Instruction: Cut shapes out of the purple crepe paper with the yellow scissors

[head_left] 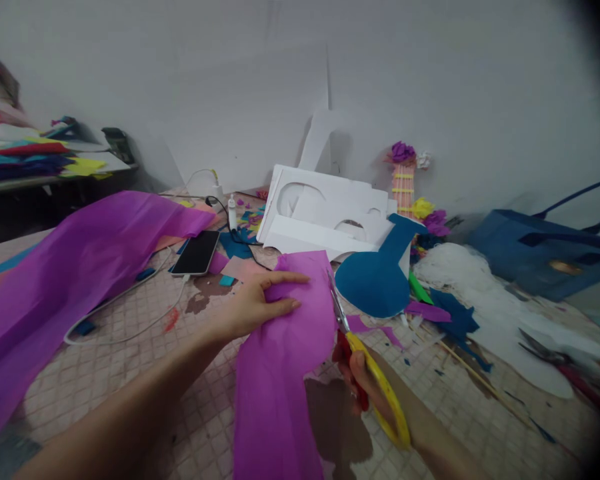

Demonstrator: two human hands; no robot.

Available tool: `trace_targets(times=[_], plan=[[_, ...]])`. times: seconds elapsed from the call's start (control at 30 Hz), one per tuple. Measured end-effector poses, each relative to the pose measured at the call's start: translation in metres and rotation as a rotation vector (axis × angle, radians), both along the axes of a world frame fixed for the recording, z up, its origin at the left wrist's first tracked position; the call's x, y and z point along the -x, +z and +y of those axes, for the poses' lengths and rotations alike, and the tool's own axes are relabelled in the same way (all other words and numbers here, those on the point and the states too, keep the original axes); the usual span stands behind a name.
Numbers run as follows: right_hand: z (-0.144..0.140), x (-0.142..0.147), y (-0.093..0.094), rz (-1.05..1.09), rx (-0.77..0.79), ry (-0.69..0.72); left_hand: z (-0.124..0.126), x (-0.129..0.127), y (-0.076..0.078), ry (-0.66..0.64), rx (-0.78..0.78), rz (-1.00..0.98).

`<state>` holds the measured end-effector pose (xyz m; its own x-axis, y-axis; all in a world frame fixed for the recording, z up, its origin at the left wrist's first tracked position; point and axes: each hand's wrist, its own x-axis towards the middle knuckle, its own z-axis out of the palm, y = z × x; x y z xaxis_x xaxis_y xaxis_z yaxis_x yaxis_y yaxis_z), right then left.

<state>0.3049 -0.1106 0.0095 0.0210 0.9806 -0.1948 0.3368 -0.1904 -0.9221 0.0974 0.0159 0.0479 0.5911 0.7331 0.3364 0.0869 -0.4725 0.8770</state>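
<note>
My left hand (257, 301) pinches the upper left part of a folded strip of purple tissue paper (285, 360) and holds it up over the floor. My right hand (367, 383) grips scissors (353, 340) with yellow and red handles. Their blades point up and away and lie against the right edge of the purple strip. A blue guitar-shaped cutout (380, 273) lies just beyond the blade tips.
A large purple sheet (70, 267) drapes at the left. A phone (196, 253) on a white cable, white cut cardboard (325, 213), paper flowers (404, 153), white paper (485, 300), a thin wooden stick (480, 380), a blue bag (535, 250) and scraps cover the tiled floor.
</note>
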Motion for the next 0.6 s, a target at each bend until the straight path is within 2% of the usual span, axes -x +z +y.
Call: trace_targets(times=[0.4, 0.6], plan=[[0.002, 0.004, 0.004, 0.017, 0.025, -0.012, -0.005, -0.003, 0.003, 0.000, 0.019, -0.003], [0.002, 0.004, 0.009, -0.007, 0.035, -0.011, -0.001, -0.002, -0.001, -0.006, 0.003, 0.007]])
